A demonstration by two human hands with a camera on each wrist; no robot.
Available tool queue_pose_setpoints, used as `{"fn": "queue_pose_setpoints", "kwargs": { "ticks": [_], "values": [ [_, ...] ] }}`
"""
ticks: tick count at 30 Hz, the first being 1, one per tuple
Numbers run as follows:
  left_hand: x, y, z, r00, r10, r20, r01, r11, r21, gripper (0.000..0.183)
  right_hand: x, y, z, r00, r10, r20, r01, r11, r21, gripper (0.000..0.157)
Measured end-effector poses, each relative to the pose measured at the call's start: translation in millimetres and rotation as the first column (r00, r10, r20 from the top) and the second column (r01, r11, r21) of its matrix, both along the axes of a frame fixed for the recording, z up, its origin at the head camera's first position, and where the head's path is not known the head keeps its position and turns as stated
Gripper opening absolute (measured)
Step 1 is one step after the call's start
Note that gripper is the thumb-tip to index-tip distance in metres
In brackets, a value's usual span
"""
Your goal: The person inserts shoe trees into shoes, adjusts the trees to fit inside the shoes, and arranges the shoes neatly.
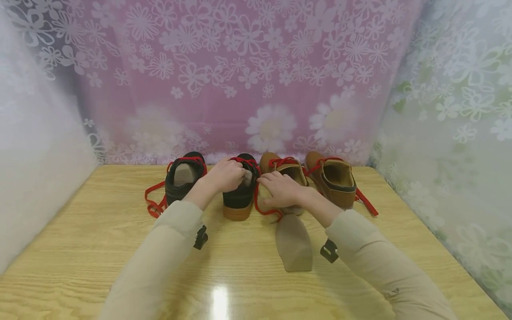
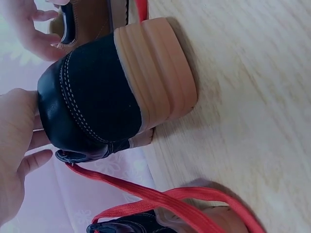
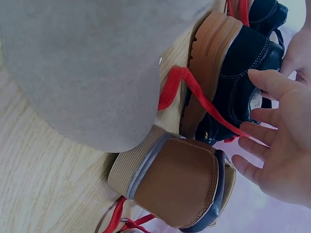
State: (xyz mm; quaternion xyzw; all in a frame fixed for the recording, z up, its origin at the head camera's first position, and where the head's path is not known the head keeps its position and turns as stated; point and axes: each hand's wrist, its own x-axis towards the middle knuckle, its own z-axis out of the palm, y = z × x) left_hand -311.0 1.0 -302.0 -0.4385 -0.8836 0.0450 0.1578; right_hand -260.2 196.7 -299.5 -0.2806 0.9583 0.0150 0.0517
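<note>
My left hand (image 1: 226, 174) is over the black shoe with red laces (image 1: 238, 198) that stands second from the left. Its fingers (image 2: 41, 138) reach into the shoe's opening, fingertips hidden behind the heel collar; a pale insole (image 1: 248, 178) shows inside. My right hand (image 1: 282, 190) hovers just right of that shoe, above the light-brown shoe (image 1: 294, 172). Its fingers (image 3: 257, 131) are spread, nothing in them, with a red lace (image 3: 201, 99) hanging near them. A loose grey-beige insole (image 1: 294, 244) lies behind the light-brown shoe's heel, filling the upper left of the right wrist view.
Another black shoe (image 1: 178, 189) with a pale insole inside stands at the left, its red lace (image 1: 154, 205) trailing on the wooden table (image 1: 100, 240). A second brown shoe (image 1: 340, 191) stands at the right end. Floral curtains (image 1: 256, 80) surround the table's back and sides.
</note>
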Motion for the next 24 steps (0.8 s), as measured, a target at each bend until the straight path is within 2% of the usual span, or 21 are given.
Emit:
{"fn": "queue_pose_setpoints", "kwargs": {
  "ticks": [6, 12, 18, 24],
  "values": [
    [2.5, 0.3, -4.9, 0.999, 0.037, -0.031, -0.036, 0.999, 0.034, 0.018, 10.4, 3.6, 5.6, 0.999, 0.009, 0.031, -0.008, 1.0, -0.018, 0.064],
    [5.9, 2.3, -5.4, 0.996, 0.06, -0.066, -0.051, 0.99, 0.128, 0.036, 22.2, 10.8, 12.6, 0.999, 0.021, 0.035, -0.019, 0.998, -0.063, 0.058],
    [13.6, 5.3, -1.9, 0.996, 0.037, -0.076, -0.02, 0.976, 0.215, 0.038, 33.1, 20.1, 17.5, 1.0, 0.026, 0.009, -0.024, 0.992, -0.127, 0.049],
    [23.7, 11.0, 4.0, 0.995, -0.015, -0.1, 0.039, 0.97, 0.24, 0.027, 40.4, 29.1, 19.6, 0.999, 0.031, -0.018, -0.034, 0.982, -0.184, 0.046]
  ]
}}
